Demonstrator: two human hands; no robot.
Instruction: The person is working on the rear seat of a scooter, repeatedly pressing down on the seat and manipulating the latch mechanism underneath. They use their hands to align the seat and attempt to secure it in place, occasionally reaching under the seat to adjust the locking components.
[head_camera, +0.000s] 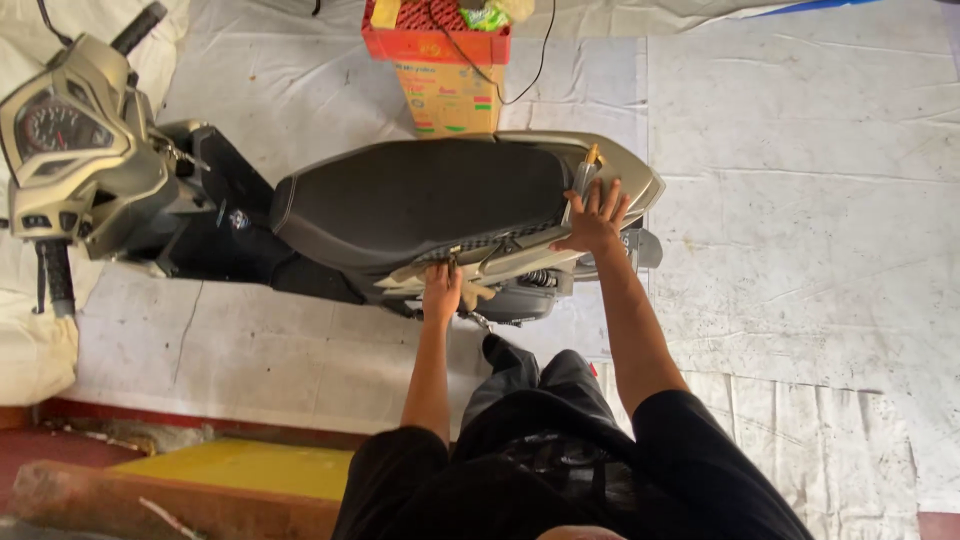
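Scooter (380, 205) in matte grey and beige lies across the upper half of the frame, its handlebar and instrument cluster (62, 130) at upper left and its tail toward the centre right, parked on a pale, stained sheet (800, 200) spread over the floor. The black seat (420, 195) runs along the middle.

The person stands at the near side of the rear bodywork, arms reaching up from the bottom of the frame. The right hand (595, 220) lies flat on the tail section beside the grab rail (585, 175), fingers spread wide and holding nothing; pressed down like this, it looks to be steadying the panel. The left hand (441, 290) sits lower, on the beige side panel (480, 262) just under the seat edge, fingers curled in at the panel's lower lip. Whether they grip the panel edge or a small tool there cannot be told.

Below the panel the rear shock spring (540, 278) shows in the gap. Beyond the seat, at top centre, a red crate (435, 40) rests on a cardboard box (448, 100), with a black cable trailing past. A yellow painted step (240, 468) shows at lower left.
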